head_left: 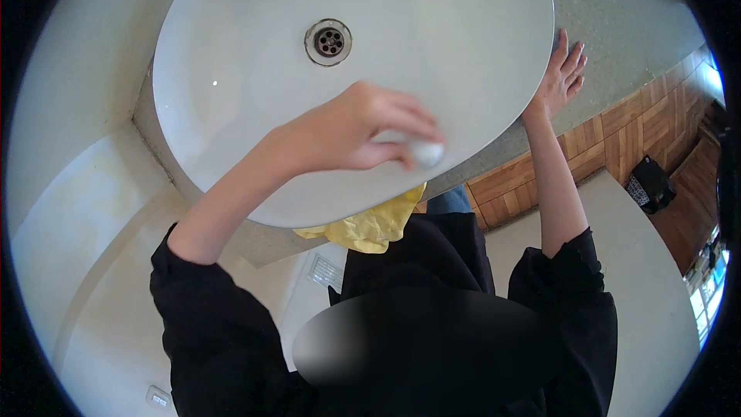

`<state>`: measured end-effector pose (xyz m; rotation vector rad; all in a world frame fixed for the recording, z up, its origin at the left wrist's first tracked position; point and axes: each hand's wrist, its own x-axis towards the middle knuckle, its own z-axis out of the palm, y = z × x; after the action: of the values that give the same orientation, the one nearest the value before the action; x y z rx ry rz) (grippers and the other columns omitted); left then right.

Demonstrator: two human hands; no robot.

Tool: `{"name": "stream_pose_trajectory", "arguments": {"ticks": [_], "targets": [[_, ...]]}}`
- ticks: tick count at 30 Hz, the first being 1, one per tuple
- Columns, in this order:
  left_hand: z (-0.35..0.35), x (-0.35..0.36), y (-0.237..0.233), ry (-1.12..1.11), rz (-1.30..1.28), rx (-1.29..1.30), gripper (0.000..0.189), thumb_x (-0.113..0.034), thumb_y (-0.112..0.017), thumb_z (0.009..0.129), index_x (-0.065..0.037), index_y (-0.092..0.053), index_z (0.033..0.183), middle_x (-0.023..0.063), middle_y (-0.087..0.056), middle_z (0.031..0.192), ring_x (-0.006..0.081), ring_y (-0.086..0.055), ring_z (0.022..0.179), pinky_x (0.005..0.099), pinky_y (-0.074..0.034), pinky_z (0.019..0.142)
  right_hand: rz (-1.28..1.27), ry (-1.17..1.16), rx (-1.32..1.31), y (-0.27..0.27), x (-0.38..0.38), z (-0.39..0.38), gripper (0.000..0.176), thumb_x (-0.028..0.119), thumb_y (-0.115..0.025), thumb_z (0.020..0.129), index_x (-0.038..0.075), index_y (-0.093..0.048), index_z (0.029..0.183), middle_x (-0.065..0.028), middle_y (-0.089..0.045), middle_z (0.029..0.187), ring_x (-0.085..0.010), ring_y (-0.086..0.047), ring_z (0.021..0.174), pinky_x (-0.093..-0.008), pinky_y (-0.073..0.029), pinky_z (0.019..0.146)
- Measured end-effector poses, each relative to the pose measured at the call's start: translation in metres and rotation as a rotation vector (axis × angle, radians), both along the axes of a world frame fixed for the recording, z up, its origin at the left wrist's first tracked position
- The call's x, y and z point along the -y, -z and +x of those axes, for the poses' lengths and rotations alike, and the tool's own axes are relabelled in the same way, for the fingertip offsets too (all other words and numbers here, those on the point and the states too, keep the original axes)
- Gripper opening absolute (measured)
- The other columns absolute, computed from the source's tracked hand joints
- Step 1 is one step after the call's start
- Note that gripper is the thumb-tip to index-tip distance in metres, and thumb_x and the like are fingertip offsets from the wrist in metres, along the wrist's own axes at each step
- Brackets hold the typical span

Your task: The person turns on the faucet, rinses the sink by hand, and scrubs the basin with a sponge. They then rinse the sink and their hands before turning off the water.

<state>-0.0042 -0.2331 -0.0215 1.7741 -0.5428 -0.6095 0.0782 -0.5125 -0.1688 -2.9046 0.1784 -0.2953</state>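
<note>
Over the near right part of the white basin, my left hand is closed around a small white rounded object. Motion blurs the fingers, and I cannot make out what kind of thing it is. My right hand lies on the grey counter just beyond the basin's right rim, fingers spread and holding nothing. A yellow cloth hangs over the counter's front edge, below the basin's near rim. The metal drain shows in the basin floor, beyond my left hand.
A pale wall curves along the left side of the counter. To the right is a wooden parquet floor, with a black bag-like item on it. A pale surface runs along the lower right.
</note>
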Motion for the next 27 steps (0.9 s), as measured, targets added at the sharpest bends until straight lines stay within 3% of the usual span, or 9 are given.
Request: {"name": "stream_pose_trajectory", "arguments": {"ticks": [2,9,13,16,21,27], "targets": [[-0.012,-0.013,-0.002,-0.01,0.023,-0.079,0.043,0.0,-0.075,0.067,-0.012,-0.07,0.107,0.0079,-0.069,0.1,0.021,-0.066,0.093,0.03,-0.054,0.082,-0.002,0.01,-0.002,-0.001,-0.001,0.001,0.068,0.061,-0.035,0.092,0.019,-0.03,0.145,-0.0176,-0.02,0.152,-0.0336,-0.012,0.143,-0.0512,-0.008,0.113],[0.07,0.055,0.024,-0.328,0.02,0.431,0.042,-0.001,-0.073,0.069,-0.01,-0.068,0.11,0.0095,-0.067,0.103,0.022,-0.066,0.093,0.0289,-0.053,0.081,0.034,0.027,-0.02,-0.007,-0.006,0.002,0.069,0.061,-0.036,0.091,0.016,-0.031,0.144,-0.0188,-0.02,0.152,-0.035,-0.012,0.142,-0.0516,-0.007,0.113],[0.108,0.055,0.026,-0.42,0.015,0.506,0.039,-0.002,-0.074,0.068,-0.01,-0.07,0.106,0.0087,-0.069,0.101,0.0205,-0.067,0.09,0.0284,-0.052,0.08,0.027,0.025,-0.022,-0.008,-0.004,0.001,0.07,0.061,-0.036,0.091,0.016,-0.031,0.144,-0.0189,-0.02,0.152,-0.0352,-0.011,0.142,-0.0513,-0.007,0.114],[0.06,0.046,0.02,-0.226,-0.024,0.286,0.04,-0.001,-0.075,0.067,-0.01,-0.071,0.105,0.008,-0.069,0.102,0.0208,-0.067,0.09,0.0282,-0.053,0.081,0.023,0.015,-0.02,-0.007,-0.004,0.0,0.07,0.061,-0.035,0.091,0.015,-0.031,0.144,-0.019,-0.02,0.152,-0.0354,-0.011,0.142,-0.0512,-0.007,0.114],[0.013,0.031,0.002,-0.199,-0.002,0.052,0.044,0.006,-0.073,0.065,-0.01,-0.07,0.106,0.0086,-0.068,0.104,0.0211,-0.066,0.094,0.0292,-0.053,0.084,0.01,0.029,-0.032,-0.008,-0.004,0.0,0.07,0.06,-0.035,0.091,0.016,-0.031,0.144,-0.0194,-0.019,0.152,-0.0359,-0.011,0.142,-0.0513,-0.006,0.114],[0.097,0.051,0.027,-0.361,-0.036,0.387,0.041,0.006,-0.072,0.066,-0.01,-0.071,0.104,0.0088,-0.068,0.104,0.0216,-0.066,0.094,0.0287,-0.053,0.083,0.027,0.037,-0.048,-0.012,-0.008,0.001,0.069,0.059,-0.036,0.092,0.016,-0.03,0.145,-0.0204,-0.019,0.152,-0.0367,-0.012,0.142,-0.052,-0.007,0.114]]}}
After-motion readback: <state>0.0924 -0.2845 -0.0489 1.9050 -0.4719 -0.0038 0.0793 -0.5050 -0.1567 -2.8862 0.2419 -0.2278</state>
